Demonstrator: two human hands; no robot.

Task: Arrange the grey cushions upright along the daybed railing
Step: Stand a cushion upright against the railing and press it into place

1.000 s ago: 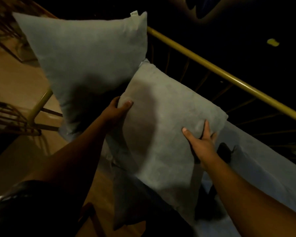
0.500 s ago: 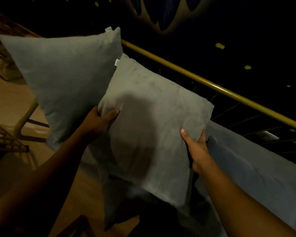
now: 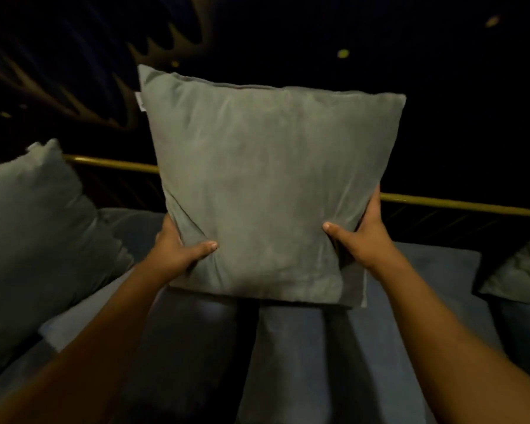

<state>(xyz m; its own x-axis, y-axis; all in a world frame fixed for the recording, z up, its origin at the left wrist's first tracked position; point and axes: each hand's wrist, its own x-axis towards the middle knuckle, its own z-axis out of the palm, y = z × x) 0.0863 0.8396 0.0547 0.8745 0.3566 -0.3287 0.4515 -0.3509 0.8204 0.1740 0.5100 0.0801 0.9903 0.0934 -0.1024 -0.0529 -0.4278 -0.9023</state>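
Left hand (image 3: 178, 252) and right hand (image 3: 361, 237) are pinching the grey cushion (image 3: 266, 185) at its 7 and 5 o'clock corners, holding it upright over the mattress (image 3: 426, 270), probably to square it against the railing (image 3: 459, 205) behind.

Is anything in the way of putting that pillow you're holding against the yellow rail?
Nothing visible. The left hand and right hand grip the held cushion over the mattress. The railing looks free between the left cushion and right cushion, though the held one hides part.
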